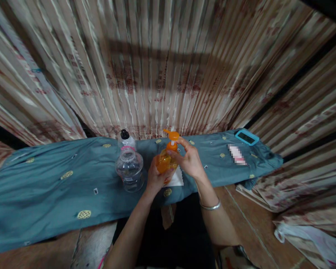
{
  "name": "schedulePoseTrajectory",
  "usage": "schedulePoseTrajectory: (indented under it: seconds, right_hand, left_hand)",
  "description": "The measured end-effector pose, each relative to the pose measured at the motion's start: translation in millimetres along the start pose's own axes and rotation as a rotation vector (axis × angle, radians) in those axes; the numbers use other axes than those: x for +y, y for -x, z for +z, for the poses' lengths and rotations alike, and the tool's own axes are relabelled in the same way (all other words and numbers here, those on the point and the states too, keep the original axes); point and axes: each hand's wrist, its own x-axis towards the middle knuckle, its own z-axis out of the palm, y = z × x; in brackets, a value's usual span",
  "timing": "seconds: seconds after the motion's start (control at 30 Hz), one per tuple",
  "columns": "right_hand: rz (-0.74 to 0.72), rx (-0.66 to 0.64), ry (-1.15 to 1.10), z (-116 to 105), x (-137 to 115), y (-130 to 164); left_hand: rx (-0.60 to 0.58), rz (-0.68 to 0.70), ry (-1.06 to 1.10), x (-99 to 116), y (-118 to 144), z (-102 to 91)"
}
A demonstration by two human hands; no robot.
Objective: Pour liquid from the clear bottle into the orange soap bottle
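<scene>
Hands clasp orange pump bottle; no label legible.

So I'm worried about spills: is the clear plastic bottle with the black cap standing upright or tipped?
Upright: the clear plastic bottle stands on the teal cloth, black cap on top.

The room is dim, and light falls softly from above onto the striped curtain, where a broad dark shadow crosses its upper folds. The curtain smears with motion blur and bows outward toward the edges. The foreground floor sinks into murk.
</scene>
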Motion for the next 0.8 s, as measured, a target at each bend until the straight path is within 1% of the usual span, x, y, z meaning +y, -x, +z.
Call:
schedulePoseTrajectory:
  seconds: [0.07, 0.2, 0.3, 0.43, 0.53, 0.57, 0.67, 0.7, 0.77, 0.8]
  right_hand:
    - [-0.045, -0.047, -0.139, -7.6, -1.3, -3.4]
    - [-0.112, 0.008, -0.335, -27.9, -18.5, -14.0]
    - [-0.153, -0.002, -0.453, -40.1, -34.8, -25.3]
    - [-0.169, -0.014, -0.354, -48.9, -45.2, -36.4]
    - [-0.188, -0.011, -0.441, -51.5, -44.9, -37.2]
    - [-0.192, -0.001, -0.432, -51.9, -43.6, -36.7]
    - [-0.171, 0.009, -0.207, -54.1, -40.3, -35.2]
    - [-0.156, 0.012, -0.179, -56.4, -40.9, -35.1]
    - [-0.136, 0.076, -0.276, -65.1, -45.7, -35.8]
    - [-0.140, 0.136, -0.340, -71.9, -49.5, -36.6]
  left_hand:
    - [-0.004, -0.004, 0.000, 0.1, -0.2, -0.3]
    - [0.018, -0.010, -0.019, -1.4, -1.2, -1.0]
    - [0.015, -0.018, -0.015, -2.3, -1.8, -1.1]
    - [0.011, -0.022, -0.024, -3.9, -2.4, -0.5]
    - [0.014, -0.022, -0.011, -5.2, -2.9, -0.1]
    - [0.012, -0.024, -0.012, -5.4, -3.2, -0.1]
    - [0.014, -0.036, -0.027, -5.2, -3.9, -0.6]
    - [0.013, -0.037, -0.026, -5.1, -4.0, -0.7]
    - [0.003, -0.034, -0.014, -5.0, -4.2, -1.0]
    - [-0.001, -0.035, -0.008, -5.2, -4.2, -1.1]
